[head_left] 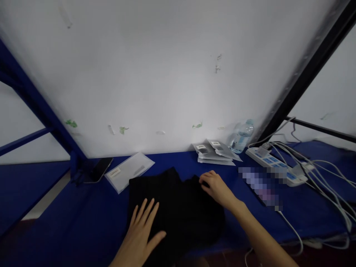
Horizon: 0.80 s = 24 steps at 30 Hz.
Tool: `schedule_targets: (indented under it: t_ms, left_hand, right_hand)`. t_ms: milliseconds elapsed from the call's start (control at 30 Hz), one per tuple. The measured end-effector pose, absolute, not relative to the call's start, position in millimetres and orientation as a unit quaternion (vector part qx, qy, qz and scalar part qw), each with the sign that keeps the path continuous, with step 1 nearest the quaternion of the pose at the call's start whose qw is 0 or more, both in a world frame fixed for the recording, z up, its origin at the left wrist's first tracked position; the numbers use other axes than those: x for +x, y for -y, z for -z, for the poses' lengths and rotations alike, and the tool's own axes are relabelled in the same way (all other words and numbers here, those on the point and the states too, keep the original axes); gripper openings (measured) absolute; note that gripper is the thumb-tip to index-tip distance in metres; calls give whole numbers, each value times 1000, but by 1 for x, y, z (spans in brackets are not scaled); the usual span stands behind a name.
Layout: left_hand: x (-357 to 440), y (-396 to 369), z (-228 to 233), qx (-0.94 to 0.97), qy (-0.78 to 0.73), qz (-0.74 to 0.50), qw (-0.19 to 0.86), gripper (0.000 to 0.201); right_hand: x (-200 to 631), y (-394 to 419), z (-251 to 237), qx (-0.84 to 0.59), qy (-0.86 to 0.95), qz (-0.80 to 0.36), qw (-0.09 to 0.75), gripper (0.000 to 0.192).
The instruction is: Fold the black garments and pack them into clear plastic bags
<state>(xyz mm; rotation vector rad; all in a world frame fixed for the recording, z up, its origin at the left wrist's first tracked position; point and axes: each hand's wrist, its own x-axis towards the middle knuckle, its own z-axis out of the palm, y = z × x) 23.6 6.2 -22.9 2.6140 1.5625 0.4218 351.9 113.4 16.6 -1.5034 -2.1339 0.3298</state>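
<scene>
On blue table (83, 222), white wall behind; left hand (141, 231) flat on black cloth (178, 207); right hand (215, 187) pinching it

A garment (175, 207) lies on the table (69, 222) at lower centre, the left hand (141, 231) flat on it, the right hand (215, 187) at its upper right edge. Upper left of it lie a bag (129, 171) and phone (100, 169); upper right, stacked packets (215, 152), a bottle (241, 136) and a power strip (275, 165).

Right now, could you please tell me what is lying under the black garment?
The black garment lies spread on the blue table. The left hand presses flat on it; the right hand touches its far edge. Whatever might lie beneath the cloth is covered.
</scene>
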Motion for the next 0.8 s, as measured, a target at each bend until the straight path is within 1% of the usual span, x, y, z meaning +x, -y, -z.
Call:
schedule_targets:
  t_ms: [33,67,133,167,233,300,367,433,500,600,667,700,767,800]
  left_hand:
    - [27,-3,25,855,-503,-123,29,71]
    - [29,-2,27,860,-498,-114,23,75]
    - [30,-3,30,865,-490,-106,8,82]
    - [29,-4,32,866,-489,-105,1,84]
    - [28,-5,34,867,-487,-108,-10,87]
    - [26,-7,36,868,-483,-112,-22,89]
    - [26,-9,38,872,-475,-111,-32,90]
    - [27,-13,38,877,-468,-105,-40,91]
    - [28,-18,38,881,-459,-98,-51,90]
    - [28,-25,40,888,-443,-100,-75,88]
    - [28,-29,43,890,-433,-112,-93,89]
    - [28,-30,45,889,-431,-118,-99,90]
    - [27,-32,49,887,-431,-126,-108,92]
    - [28,-33,51,886,-433,-125,-109,91]
  right_hand:
    - [352,-122,-17,-571,762,-118,283,9]
    - [353,-130,-19,-590,736,-111,314,13]
    - [354,-140,-23,-624,689,-80,360,25]
    - [354,-140,-25,-633,675,-64,373,30]
    - [352,-130,-26,-619,683,-61,383,32]
    - [346,-109,-22,-563,737,-97,361,31]
    - [340,-87,-11,-518,791,-126,302,37]
    - [338,-72,2,-532,800,-126,247,49]
    - [339,-65,13,-557,792,-127,214,58]
    - [345,-69,18,-565,782,-149,215,62]
    - [353,-79,13,-555,768,-195,252,57]
    - [358,-88,9,-559,738,-240,293,52]
    - [374,-110,0,-583,621,-342,397,38]
    - [384,-123,-4,-606,510,-396,464,34]
